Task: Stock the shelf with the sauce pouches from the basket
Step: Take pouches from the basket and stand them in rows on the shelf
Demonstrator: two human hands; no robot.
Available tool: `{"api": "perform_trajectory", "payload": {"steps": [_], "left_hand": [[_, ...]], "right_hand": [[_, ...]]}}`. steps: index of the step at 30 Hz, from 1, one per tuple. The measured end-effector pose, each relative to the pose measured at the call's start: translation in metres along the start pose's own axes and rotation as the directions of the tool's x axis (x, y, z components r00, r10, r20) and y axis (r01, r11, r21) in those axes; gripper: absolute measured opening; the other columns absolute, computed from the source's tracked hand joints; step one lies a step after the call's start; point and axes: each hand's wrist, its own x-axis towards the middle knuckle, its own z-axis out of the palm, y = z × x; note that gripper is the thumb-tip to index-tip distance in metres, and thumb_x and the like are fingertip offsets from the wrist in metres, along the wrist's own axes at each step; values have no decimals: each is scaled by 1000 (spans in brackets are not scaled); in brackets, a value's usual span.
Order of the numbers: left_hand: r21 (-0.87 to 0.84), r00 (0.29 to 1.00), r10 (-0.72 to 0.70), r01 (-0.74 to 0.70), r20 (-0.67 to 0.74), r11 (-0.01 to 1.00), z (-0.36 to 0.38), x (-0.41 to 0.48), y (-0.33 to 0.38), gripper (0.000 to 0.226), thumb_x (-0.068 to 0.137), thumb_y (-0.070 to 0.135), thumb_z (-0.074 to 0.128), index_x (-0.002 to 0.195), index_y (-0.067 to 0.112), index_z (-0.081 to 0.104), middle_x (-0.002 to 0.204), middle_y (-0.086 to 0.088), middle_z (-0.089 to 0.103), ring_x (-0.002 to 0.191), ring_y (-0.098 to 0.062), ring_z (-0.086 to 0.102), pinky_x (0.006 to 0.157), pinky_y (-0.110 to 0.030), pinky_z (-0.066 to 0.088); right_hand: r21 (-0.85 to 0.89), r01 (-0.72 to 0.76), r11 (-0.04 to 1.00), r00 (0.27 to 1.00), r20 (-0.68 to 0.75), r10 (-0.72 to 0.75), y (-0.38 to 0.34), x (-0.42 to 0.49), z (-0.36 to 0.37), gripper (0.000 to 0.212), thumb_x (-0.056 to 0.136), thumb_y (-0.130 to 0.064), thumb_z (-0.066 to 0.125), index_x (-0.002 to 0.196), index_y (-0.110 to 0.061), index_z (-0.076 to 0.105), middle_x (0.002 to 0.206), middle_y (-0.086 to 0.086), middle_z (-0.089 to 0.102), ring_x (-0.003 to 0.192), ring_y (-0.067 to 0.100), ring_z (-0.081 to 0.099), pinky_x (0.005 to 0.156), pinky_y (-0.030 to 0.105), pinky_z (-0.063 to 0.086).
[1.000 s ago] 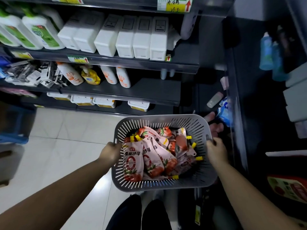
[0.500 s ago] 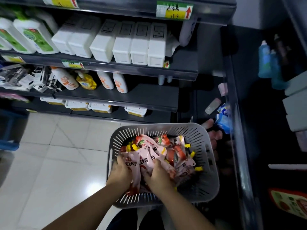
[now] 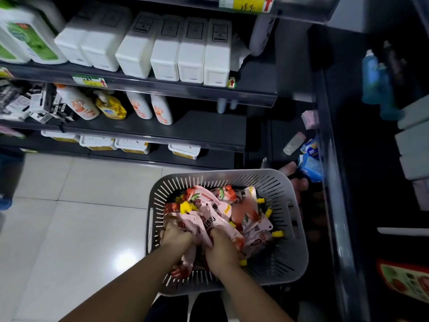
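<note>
**Q:** Which step is in hand?

**A:** The pick-up, by the look of it. The left hand (image 3: 177, 238) and the right hand (image 3: 221, 251) are both down in the basket (image 3: 299, 231), side by side near its near-left corner. The fingers of each curl into the pouches (image 3: 232, 212) and grip a bunch. The basket is heaped, so stocking seems barely begun.

**Q:** Where do the pouches lie relative to the hands?

**A:** Under them and beyond them. The gripped ones are at the near edge of the heap. The rest spread from the knuckles toward the far rim and the right wall, yellow caps sticking out.

**Q:** What does the next move call for?

**A:** Probably a lift clear of the rim, then a carry to a bare stretch of shelf (image 3: 209, 129). Which shelf is meant cannot be told. The pouches look soft and slick, so a loose one may slide out of a bunch.
</note>
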Motion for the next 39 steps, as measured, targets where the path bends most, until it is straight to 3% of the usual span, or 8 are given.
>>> {"api": "perform_trajectory", "payload": {"steps": [4, 7, 13, 19, 25, 29, 34, 39], "left_hand": [[-40, 991, 101, -98, 86, 994, -15, 2, -2, 88, 50, 0, 73, 133, 8, 44, 116, -15, 64, 109, -35, 61, 83, -36, 56], [48, 987, 89, -96, 131, 994, -20, -3, 0, 70, 48, 8, 86, 114, 6, 62, 95, -12, 72, 85, -27, 69, 65, -30, 57], [374, 976, 187, -215, 111, 902, -11, -17, 10, 80, 57, 40, 91, 125, 17, 57, 121, -5, 67, 112, -21, 63, 94, -30, 52], [216, 966, 214, -242, 144, 946, -15, -14, 2, 65, 64, 22, 90, 120, 13, 60, 109, -7, 69, 100, -24, 64, 85, -31, 53], [127, 957, 212, -239, 197, 963, -27, -12, 5, 48, 88, 24, 70, 129, 8, 51, 120, -14, 64, 109, -29, 62, 94, -38, 53], [-93, 963, 221, -209, 151, 974, -27, -16, 19, 50, 87, 30, 73, 127, 6, 56, 120, -15, 67, 109, -33, 64, 92, -42, 55], [-85, 975, 179, -168, 133, 982, -23, -11, 31, 42, 86, 32, 73, 119, 8, 62, 114, -16, 70, 103, -34, 68, 91, -48, 56], [197, 942, 159, -223, 295, 955, -14, -4, 21, 82, 68, 11, 87, 128, 21, 32, 104, -5, 63, 98, -26, 63, 80, -38, 57]], "right_hand": [[359, -118, 926, 991, -11, 130, 16, 1, -15, 17, 88, -5, 65, 95, -19, 57, 91, 2, 67, 83, 20, 63, 67, 29, 47], [615, -218, 758, 960, -3, 278, 27, 1, -24, 31, 84, -3, 74, 95, -23, 54, 97, 1, 66, 91, 19, 65, 77, 31, 51], [449, -54, 892, 998, 52, 35, 13, -3, -14, 47, 81, -11, 75, 123, -27, 65, 116, -12, 65, 108, 10, 62, 82, 21, 53], [14, 17, 1000, 996, -92, -15, 9, 0, -20, 37, 92, -28, 66, 128, -20, 67, 135, 1, 59, 119, 21, 58, 94, 25, 46], [514, -59, 856, 948, -241, 210, 39, -10, -38, 17, 88, -11, 71, 77, -23, 76, 93, -1, 66, 83, 15, 63, 60, 3, 41], [793, -159, 588, 918, -100, 383, 46, -4, -56, 7, 95, -13, 63, 99, -15, 66, 95, 4, 75, 79, 16, 71, 63, 25, 55], [696, -263, 669, 919, -30, 392, 40, 0, -57, 63, 71, -29, 88, 116, -25, 45, 97, -15, 58, 87, 10, 58, 93, 36, 49], [759, -274, 591, 918, 24, 395, 34, 10, -46, 52, 67, -12, 90, 112, -17, 63, 107, 1, 74, 102, 24, 68, 99, 47, 52]]}}
